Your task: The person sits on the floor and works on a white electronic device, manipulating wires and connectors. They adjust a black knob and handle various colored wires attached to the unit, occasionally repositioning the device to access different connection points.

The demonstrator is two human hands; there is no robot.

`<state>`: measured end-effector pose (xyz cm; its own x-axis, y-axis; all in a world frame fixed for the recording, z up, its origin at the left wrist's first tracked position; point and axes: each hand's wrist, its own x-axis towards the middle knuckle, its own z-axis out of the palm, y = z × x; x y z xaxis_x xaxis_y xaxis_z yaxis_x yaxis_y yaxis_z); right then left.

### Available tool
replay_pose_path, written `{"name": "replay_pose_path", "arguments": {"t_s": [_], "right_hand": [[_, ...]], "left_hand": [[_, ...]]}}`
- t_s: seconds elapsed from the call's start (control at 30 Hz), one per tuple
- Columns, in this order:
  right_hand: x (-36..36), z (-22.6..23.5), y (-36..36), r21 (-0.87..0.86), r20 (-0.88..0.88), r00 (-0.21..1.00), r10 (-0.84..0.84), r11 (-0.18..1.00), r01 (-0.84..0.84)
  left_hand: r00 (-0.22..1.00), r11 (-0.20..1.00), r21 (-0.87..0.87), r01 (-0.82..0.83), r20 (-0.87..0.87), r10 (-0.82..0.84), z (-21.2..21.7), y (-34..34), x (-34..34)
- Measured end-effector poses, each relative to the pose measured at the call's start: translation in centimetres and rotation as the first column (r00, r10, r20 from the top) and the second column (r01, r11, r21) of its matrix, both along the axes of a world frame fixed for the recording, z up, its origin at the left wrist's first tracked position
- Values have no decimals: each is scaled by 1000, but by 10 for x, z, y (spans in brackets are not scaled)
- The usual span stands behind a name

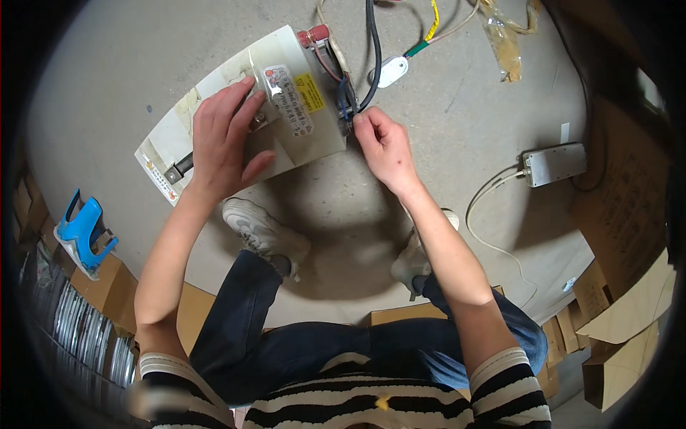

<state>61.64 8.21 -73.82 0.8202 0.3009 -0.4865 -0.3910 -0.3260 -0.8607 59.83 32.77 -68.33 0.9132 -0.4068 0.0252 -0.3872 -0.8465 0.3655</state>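
A pale, boxy electrical device [319, 141] lies on the floor in front of me, tilted in the view, with stickers and a yellow label [309, 92] on top. A red cap [313, 35] stands out at its far right corner. Across the top of the housing my left hand [223, 136] rests with its fingers apart. At the right end, among blue and dark wires [343, 93], my right hand [386, 146] is closed in a pinch. What sits between those fingertips is hidden. A thick black cable [374, 57] runs down to this same spot.
Beyond the cable lies a white oval tag-like piece [391, 71] on a green and yellow cord. A grey metal box [555, 165] with a thin cable is at right. Cardboard [614, 207] lines the right side; a blue plastic holder [87, 225] is at left.
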Motion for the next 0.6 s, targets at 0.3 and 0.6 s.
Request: {"name": "replay_pose_path", "arguments": {"t_s": [0.3,0.6], "right_hand": [[-1,2,4,-8,-99,988,-116,993,116],[10,-2,-10,154,-67,992,104,984,-92]], "left_hand": [[1000,1000,-1,-12,28,12,-2,-2,0],[999,999,-31,-24,42,26,-3,-2,0]]}}
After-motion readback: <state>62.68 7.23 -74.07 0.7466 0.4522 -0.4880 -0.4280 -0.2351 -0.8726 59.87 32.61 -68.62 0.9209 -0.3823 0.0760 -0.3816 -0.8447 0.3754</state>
